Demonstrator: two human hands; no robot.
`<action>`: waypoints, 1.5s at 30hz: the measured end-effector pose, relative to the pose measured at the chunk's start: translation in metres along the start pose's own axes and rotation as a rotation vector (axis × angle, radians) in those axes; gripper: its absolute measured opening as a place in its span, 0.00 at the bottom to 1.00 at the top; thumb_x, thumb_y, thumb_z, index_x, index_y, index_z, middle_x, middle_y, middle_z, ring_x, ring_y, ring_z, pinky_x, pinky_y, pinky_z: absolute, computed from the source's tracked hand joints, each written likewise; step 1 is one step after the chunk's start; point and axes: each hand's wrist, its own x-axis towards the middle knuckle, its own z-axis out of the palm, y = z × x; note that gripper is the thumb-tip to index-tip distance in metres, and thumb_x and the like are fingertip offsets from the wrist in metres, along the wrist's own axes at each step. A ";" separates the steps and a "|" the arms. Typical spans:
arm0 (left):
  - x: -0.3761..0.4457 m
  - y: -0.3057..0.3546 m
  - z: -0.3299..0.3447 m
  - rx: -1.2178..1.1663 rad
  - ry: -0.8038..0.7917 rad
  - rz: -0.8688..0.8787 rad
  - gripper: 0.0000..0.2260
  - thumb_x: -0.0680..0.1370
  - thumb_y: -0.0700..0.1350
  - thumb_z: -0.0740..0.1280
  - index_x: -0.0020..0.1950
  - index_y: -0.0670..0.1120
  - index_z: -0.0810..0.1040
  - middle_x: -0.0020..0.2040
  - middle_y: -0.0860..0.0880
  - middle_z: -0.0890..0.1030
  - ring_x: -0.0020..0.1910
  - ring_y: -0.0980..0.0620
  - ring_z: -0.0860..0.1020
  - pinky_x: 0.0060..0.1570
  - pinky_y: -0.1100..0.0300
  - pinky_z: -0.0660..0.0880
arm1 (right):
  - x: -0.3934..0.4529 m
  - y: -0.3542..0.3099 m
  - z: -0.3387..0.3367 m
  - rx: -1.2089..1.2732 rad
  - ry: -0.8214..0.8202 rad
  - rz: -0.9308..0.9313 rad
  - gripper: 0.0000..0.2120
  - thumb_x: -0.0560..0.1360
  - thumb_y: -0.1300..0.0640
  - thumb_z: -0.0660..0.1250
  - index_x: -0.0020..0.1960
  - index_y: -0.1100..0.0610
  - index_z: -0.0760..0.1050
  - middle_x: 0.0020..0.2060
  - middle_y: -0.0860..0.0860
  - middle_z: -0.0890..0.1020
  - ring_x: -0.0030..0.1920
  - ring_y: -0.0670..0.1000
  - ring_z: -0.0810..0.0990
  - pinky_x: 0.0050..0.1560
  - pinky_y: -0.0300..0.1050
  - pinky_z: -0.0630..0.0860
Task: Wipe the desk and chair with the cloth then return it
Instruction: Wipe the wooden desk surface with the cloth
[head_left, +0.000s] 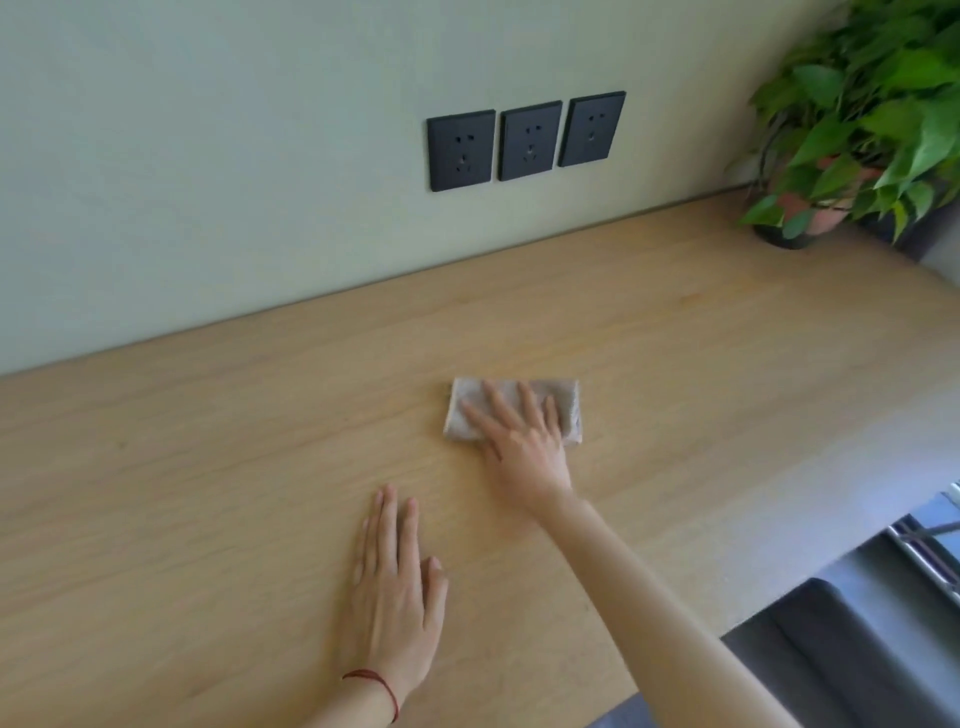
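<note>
A folded beige cloth (563, 402) lies flat near the middle of the light wooden desk (208, 467). My right hand (519, 441) presses down on the cloth with its fingers spread, covering most of it. My left hand (395, 587) rests palm-down on the bare desk, nearer to me and to the left of the cloth, holding nothing; a red string circles its wrist. The dark chair (852, 654) shows at the bottom right, past the desk's edge.
A potted green plant (852, 130) stands at the desk's far right corner. Three black wall sockets (524, 140) sit on the pale wall behind the desk. The desk's front edge runs diagonally at the lower right, with metal rails (930, 551) beyond it.
</note>
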 end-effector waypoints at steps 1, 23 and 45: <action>0.000 0.001 -0.001 0.003 0.000 -0.002 0.27 0.75 0.49 0.50 0.71 0.37 0.65 0.74 0.39 0.61 0.74 0.46 0.57 0.71 0.61 0.44 | -0.027 -0.005 0.001 -0.008 -0.005 -0.073 0.24 0.81 0.52 0.56 0.75 0.40 0.56 0.78 0.48 0.56 0.77 0.64 0.49 0.75 0.66 0.47; 0.000 0.000 0.009 0.053 0.028 0.017 0.27 0.76 0.50 0.49 0.73 0.38 0.62 0.75 0.41 0.61 0.74 0.49 0.55 0.73 0.59 0.42 | -0.035 0.037 0.005 -0.113 0.061 -0.005 0.28 0.76 0.33 0.50 0.74 0.35 0.48 0.78 0.43 0.48 0.77 0.60 0.39 0.72 0.67 0.33; 0.003 -0.002 0.012 0.066 0.036 0.010 0.33 0.74 0.55 0.41 0.75 0.40 0.57 0.77 0.42 0.55 0.76 0.47 0.51 0.75 0.52 0.49 | -0.111 0.133 -0.033 -0.047 0.088 0.477 0.22 0.78 0.41 0.53 0.72 0.34 0.57 0.78 0.52 0.52 0.77 0.62 0.39 0.72 0.72 0.40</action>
